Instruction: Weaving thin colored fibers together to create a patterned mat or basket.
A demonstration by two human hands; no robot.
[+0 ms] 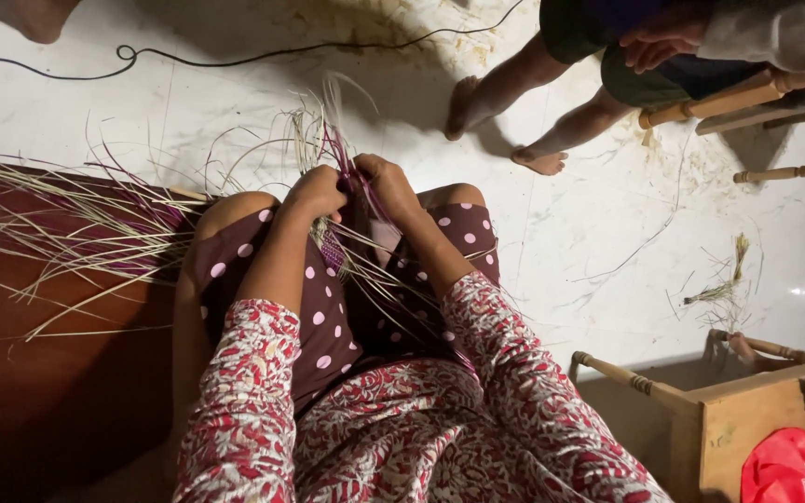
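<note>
My left hand [317, 191] and my right hand [386, 186] meet above my knees, both closed on a bundle of thin pale and purple straw strands [328, 130]. The strands fan upward from between my fingers. A small woven purple strip [333, 250] hangs below my hands between my legs. I sit on the floor in a dotted maroon skirt with red patterned sleeves.
Loose straw strands [67, 224] spread over a brown mat [39, 373] at left. A black cable [235, 58] crosses the white floor. Another person's bare legs [514, 102] stand at the top right beside a wooden stool [775, 102]. A wooden box [747, 410] with red cloth [794, 466] sits at lower right.
</note>
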